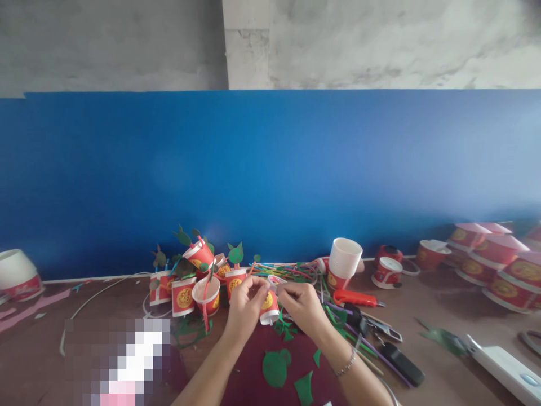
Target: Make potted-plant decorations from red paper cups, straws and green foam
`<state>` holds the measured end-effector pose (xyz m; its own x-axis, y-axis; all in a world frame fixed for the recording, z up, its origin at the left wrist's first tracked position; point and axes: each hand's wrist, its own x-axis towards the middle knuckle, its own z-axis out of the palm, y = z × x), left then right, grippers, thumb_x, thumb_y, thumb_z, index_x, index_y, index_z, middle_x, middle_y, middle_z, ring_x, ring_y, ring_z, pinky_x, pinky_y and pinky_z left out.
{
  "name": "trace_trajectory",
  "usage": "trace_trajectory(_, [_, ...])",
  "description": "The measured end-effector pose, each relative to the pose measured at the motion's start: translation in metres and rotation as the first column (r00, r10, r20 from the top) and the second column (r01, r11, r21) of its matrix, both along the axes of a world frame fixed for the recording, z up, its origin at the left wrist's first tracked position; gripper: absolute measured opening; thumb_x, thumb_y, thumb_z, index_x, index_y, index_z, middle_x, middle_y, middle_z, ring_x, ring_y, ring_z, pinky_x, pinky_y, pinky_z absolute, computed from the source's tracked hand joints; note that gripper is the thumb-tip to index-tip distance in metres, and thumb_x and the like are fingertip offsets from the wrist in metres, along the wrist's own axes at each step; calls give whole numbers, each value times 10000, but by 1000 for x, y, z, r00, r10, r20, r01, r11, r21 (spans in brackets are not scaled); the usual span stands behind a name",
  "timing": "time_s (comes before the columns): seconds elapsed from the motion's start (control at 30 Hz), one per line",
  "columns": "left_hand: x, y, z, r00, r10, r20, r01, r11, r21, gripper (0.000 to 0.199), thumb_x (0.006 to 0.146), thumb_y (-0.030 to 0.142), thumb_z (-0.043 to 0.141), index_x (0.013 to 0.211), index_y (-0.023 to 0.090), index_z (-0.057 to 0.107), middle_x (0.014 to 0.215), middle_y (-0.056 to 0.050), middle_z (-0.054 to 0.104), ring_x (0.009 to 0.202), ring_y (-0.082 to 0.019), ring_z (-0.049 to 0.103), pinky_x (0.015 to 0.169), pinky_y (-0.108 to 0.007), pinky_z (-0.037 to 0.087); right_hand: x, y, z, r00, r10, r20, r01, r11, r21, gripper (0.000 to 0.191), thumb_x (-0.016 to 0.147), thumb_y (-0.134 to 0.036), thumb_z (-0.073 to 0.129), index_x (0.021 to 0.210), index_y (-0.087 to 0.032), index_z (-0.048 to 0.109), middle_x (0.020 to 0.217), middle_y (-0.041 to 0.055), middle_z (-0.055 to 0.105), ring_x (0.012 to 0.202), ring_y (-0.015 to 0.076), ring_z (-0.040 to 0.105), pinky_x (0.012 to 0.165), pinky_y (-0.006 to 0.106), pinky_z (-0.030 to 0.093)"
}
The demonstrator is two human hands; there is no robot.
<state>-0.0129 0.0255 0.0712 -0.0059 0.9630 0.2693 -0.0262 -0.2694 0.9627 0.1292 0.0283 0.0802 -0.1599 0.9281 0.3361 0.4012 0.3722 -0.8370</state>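
My left hand (247, 304) is closed, thumb and fingers pinched together at the upper edge of a small red paper cup (267, 307) with a yellow emblem. The cup hangs tilted between my two hands, its white rim facing down. My right hand (302, 304) is closed as well, its fingertips pinching at the top of the cup by a small white piece (275, 279). What exactly lies between the right fingertips is too small to make out. Below the hands, green paper cutouts (275, 367) and green scraps lie on a dark red mat (249, 372).
Several red cups with straws and green paper shapes (184, 296) stand at left. Behind my hands lie colourful straws (287, 272). To the right are stacked white cups (346, 256), an orange utility knife (357, 298), keys with a black fob (400, 363), a white tool (502, 366) and pink-topped cups (505, 270).
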Motion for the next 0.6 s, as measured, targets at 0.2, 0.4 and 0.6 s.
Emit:
trace_trajectory(0.2, [2,-3,1,1000,-23,-11,23,1000,11,184,782,330,598,741,151,585,652,5,574,613,-123,531,600,-222,415,1,1,-3,996,9,-87,-8,1000,11,273,737,-209,404,501,-196,268,518,-53,225,511,81,220,462,233,172])
trace_trajectory(0.4, [2,-7,7,993,10,-119,1,995,95,167,811,309,564,756,152,583,706,-13,591,664,-137,548,637,-232,427,1,-1,-1,995,-23,-99,23,1000,-1,260,721,-199,419,484,-190,311,506,-55,242,494,74,228,454,225,169])
trace_trajectory(0.6, [6,-12,8,994,72,-86,-56,983,175,168,809,315,568,763,156,592,736,-21,614,693,-144,573,652,-232,445,-2,0,0,955,44,-294,-79,991,-107,333,723,-280,473,444,-197,310,444,-63,254,444,67,223,426,219,175])
